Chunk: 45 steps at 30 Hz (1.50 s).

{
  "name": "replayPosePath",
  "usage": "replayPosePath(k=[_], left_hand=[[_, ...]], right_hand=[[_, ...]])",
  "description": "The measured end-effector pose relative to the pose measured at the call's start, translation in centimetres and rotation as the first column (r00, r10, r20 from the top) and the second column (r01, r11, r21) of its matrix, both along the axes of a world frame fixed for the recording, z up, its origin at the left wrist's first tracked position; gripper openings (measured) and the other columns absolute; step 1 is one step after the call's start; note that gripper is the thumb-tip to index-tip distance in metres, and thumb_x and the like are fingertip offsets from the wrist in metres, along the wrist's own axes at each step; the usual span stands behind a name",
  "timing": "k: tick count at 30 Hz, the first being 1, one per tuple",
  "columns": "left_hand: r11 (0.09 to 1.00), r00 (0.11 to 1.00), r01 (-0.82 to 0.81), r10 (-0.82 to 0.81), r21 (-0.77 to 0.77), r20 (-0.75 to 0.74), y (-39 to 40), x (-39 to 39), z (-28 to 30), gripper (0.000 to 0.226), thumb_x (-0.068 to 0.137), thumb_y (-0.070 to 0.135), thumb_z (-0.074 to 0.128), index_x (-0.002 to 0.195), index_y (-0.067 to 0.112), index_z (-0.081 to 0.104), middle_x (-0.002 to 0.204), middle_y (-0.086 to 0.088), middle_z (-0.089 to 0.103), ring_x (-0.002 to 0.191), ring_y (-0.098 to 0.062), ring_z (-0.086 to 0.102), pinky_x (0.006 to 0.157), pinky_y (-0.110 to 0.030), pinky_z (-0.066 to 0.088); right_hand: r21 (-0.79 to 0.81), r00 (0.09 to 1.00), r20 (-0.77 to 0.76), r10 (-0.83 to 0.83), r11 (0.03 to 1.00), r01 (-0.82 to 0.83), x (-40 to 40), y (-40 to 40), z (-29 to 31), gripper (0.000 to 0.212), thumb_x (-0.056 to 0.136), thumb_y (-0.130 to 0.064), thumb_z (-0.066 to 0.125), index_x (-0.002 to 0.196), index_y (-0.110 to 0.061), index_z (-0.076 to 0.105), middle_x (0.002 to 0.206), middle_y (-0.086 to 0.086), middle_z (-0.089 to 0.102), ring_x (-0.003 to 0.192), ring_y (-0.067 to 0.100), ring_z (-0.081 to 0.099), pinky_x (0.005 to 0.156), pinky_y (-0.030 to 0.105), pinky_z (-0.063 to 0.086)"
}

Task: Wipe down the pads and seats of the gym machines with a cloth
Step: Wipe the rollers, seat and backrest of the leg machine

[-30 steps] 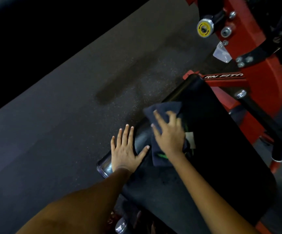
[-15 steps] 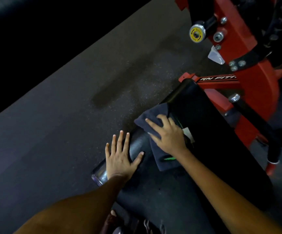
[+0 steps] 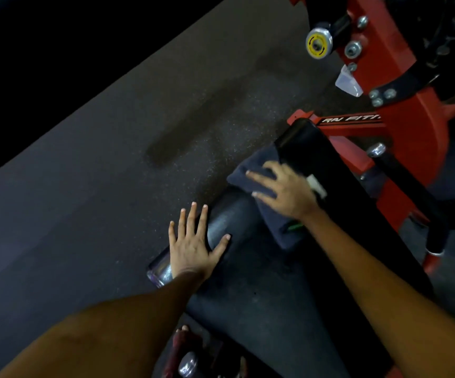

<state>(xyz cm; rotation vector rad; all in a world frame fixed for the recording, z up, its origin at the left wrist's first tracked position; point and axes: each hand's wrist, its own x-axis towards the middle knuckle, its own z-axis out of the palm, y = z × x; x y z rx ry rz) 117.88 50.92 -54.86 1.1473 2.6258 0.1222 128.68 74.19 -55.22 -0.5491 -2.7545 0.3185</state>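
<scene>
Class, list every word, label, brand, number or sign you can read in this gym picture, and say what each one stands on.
"RN FITI": white letters on a black strip on the red machine frame; the wording is cut off at both ends.
White tag on the cloth, beside the right hand: any print is too blurred to read.
Yellow round cap on the machine: it bears dark marks, but no readable text.

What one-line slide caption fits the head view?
Right hand presses a dark cloth on the black pad; left hand rests flat beside it.
</scene>
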Motion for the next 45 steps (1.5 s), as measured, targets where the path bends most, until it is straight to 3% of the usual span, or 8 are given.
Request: replayPosePath(k=[5, 11, 18, 22, 29, 37, 42, 45], left_hand=[[1.0, 1.0, -0.003, 0.003, 0.0, 0.001, 0.3, -0.2, 0.2, 0.085, 0.082, 0.073, 0.019, 0.15, 0.023, 0.023, 0.158, -0.002, 0.02, 0.146, -0.024, 0.015, 0.117, -0.048, 0.01], [1.0, 1.0, 0.006, -0.006, -0.018, 0.013, 0.3, -0.2, 0.4, 0.086, 0.081, 0.074, 0.016, 0.151, 0.024, 0.019, 0.159, -0.002, 0.016, 0.147, -0.024, 0.011, 0.117, -0.047, 0.008], [0.999, 1.0, 0.015, -0.014, -0.038, 0.024, 0.3, -0.4, 0.4, 0.087, 0.081, 0.075, 0.011, 0.152, 0.024, 0.013, 0.16, -0.001, 0.011, 0.147, -0.023, 0.007, 0.118, -0.046, 0.006], [0.999, 1.0, 0.018, -0.017, -0.039, 0.025, 0.3, -0.3, 0.5, 0.087, 0.082, 0.075, 0.013, 0.152, 0.024, 0.015, 0.159, -0.001, 0.014, 0.147, -0.023, 0.01, 0.118, -0.046, 0.009], [1.0, 1.0, 0.009, -0.009, -0.017, 0.017, 0.2, -0.2, 0.5, 0.082, 0.085, 0.071, 0.015, 0.151, 0.023, 0.021, 0.158, -0.002, 0.02, 0.145, -0.024, 0.016, 0.117, -0.045, 0.013], [1.0, 0.999, 0.001, -0.002, 0.029, 0.039, 0.0, -0.1, 0.3, 0.071, 0.091, 0.059, 0.006, 0.151, 0.024, 0.021, 0.158, -0.001, 0.019, 0.146, -0.022, 0.015, 0.117, -0.041, 0.011], [0.999, 1.0, -0.009, 0.008, 0.047, 0.024, 0.3, -0.1, 0.3, 0.069, 0.092, 0.056, 0.008, 0.15, 0.021, 0.026, 0.157, -0.003, 0.024, 0.144, -0.024, 0.02, 0.115, -0.042, 0.015], [0.999, 0.999, -0.006, 0.004, 0.048, 0.039, 0.3, -0.2, 0.4, 0.079, 0.087, 0.066, 0.005, 0.15, 0.022, 0.025, 0.156, -0.003, 0.025, 0.144, -0.024, 0.021, 0.115, -0.042, 0.016]], right_hand=[[-0.152, 0.747, 0.133, -0.651, 0.732, 0.665, -0.9, 3.5, 0.9, 0.049, 0.091, -0.045, 0.052, 0.138, -0.029, 0.048, 0.133, 0.015, 0.043, 0.109, 0.037, 0.05, 0.08, 0.045, 0.049], [-0.013, 0.997, 0.023, -0.074, 0.997, 0.074, 0.5, 0.8, 0.0, 0.046, 0.089, -0.045, 0.048, 0.129, -0.026, 0.058, 0.117, 0.015, 0.057, 0.089, 0.038, 0.059, 0.064, 0.04, 0.053], [-0.16, 0.682, 0.119, -0.721, 0.665, 0.73, -2.2, 7.2, 1.2, 0.053, 0.09, -0.046, 0.053, 0.14, -0.027, 0.046, 0.135, 0.017, 0.04, 0.11, 0.038, 0.05, 0.086, 0.042, 0.044], [-0.036, 0.925, 0.115, -0.362, 0.929, 0.368, -2.1, 3.3, 0.9, 0.049, 0.09, -0.047, 0.049, 0.135, -0.03, 0.051, 0.129, 0.015, 0.047, 0.104, 0.038, 0.051, 0.074, 0.044, 0.048], [-0.09, 0.719, 0.129, -0.683, 0.714, 0.694, -3.2, 5.2, 1.4, 0.049, 0.09, -0.045, 0.054, 0.137, -0.031, 0.049, 0.133, 0.013, 0.042, 0.112, 0.035, 0.048, 0.08, 0.042, 0.045], [-0.005, 0.995, -0.02, -0.093, 0.996, 0.093, 0.3, -3.3, -0.2, 0.043, 0.09, -0.041, 0.05, 0.128, -0.025, 0.059, 0.117, 0.014, 0.057, 0.089, 0.036, 0.058, 0.064, 0.039, 0.051], [-0.129, 0.787, 0.014, -0.617, 0.779, 0.614, -0.7, -3.4, 0.5, 0.046, 0.089, -0.044, 0.051, 0.132, -0.027, 0.056, 0.12, 0.014, 0.053, 0.095, 0.036, 0.055, 0.066, 0.04, 0.048], [-0.078, 0.89, 0.005, -0.455, 0.887, 0.454, -1.2, -9.1, 0.6, 0.047, 0.088, -0.044, 0.048, 0.132, -0.028, 0.056, 0.12, 0.013, 0.055, 0.09, 0.034, 0.056, 0.065, 0.037, 0.048]])
